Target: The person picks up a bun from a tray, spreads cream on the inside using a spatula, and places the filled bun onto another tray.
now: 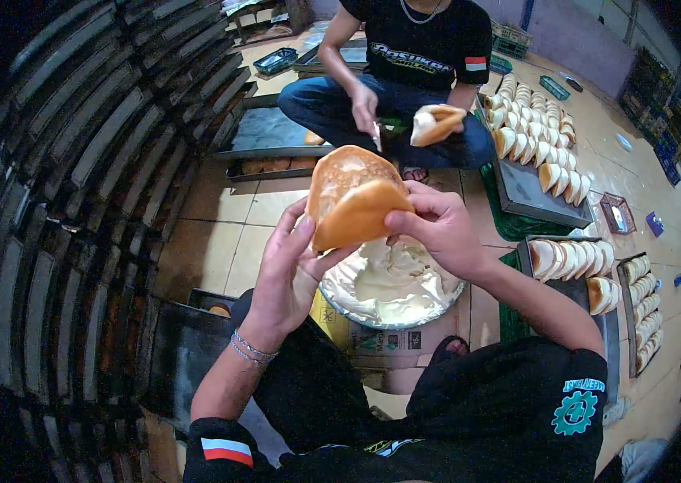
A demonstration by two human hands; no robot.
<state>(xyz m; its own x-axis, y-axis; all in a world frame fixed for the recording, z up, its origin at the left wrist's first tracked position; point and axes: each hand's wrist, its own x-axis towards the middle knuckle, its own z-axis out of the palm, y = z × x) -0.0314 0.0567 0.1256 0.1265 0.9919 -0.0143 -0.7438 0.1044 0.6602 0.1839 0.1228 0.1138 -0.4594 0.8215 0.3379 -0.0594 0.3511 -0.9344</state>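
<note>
The left hand [290,274] is cupping the underside of a round, golden-brown bun [352,197], its fingers curled up against the lower left edge. The right hand [435,228] is pinching the bun's right edge between thumb and fingertips. The bun is being held in the air directly above a metal bowl [340,303], folded or split so that its open seam is running diagonally from lower left to upper right, the domed crust facing up and away from the person.

The bowl is holding pale whipped cream [393,280] and is sitting on a cardboard box [381,342] on a tan tiled floor [220,233]. To the right, dark baking trays [530,193] are carrying rows of filled buns [574,259] standing on edge. Opposite, another person [405,72] is sitting cross-legged, holding a split bun [435,124]. A tall rack of stacked trays [83,201] is filling the left side.
</note>
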